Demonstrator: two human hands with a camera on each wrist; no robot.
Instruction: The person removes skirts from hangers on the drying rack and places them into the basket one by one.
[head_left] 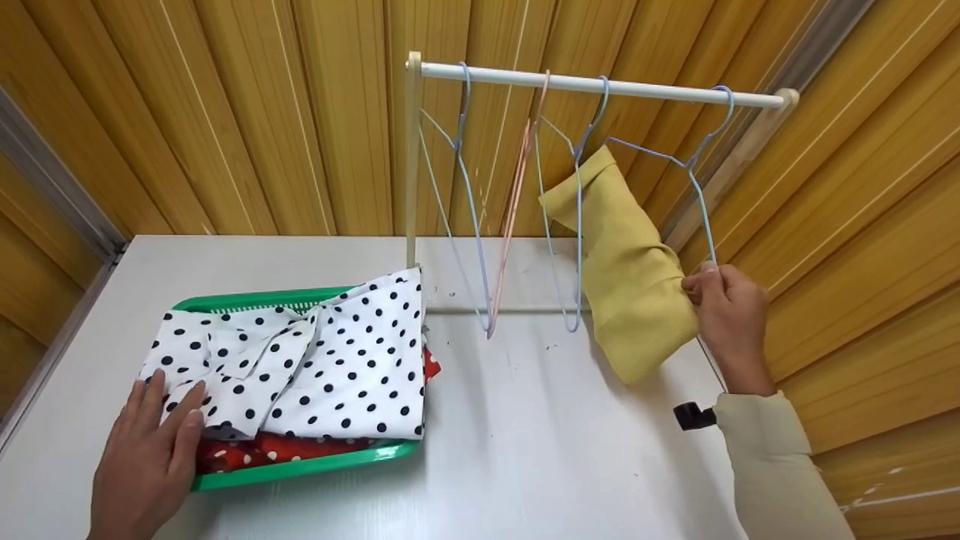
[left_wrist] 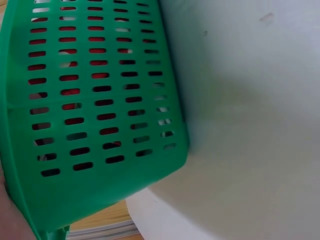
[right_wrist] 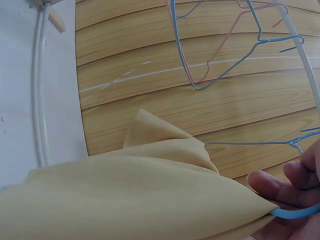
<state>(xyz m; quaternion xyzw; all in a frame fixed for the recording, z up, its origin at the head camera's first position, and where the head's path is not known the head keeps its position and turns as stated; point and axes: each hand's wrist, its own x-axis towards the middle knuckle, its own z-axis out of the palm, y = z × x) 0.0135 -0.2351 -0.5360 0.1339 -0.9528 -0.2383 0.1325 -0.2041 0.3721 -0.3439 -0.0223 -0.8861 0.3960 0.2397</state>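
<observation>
On the clothes rail's right end hangs a blue hanger (head_left: 703, 204), and my right hand (head_left: 731, 322) pinches its lower right corner. A yellow cloth (head_left: 630, 277) drapes over this hanger and droops, its lower edge beside my fingers. In the right wrist view, the blue hanger (right_wrist: 295, 214) comes out of the yellow cloth (right_wrist: 135, 195) into my fingers. My left hand (head_left: 150, 450) rests, fingers extended, on a white cloth with black dots (head_left: 360, 360). That cloth lies over a green basket (head_left: 300, 470), above red cloth with white dots (head_left: 289, 448).
The white rail (head_left: 510, 76) carries more hangers left of the yellow cloth: a blue one (head_left: 468, 191), a pink one (head_left: 515, 191) and another blue one (head_left: 578, 225). Its wooden post (head_left: 411, 165) stands behind the basket. Wood-patterned walls (head_left: 225, 112) enclose the white table (head_left: 525, 450).
</observation>
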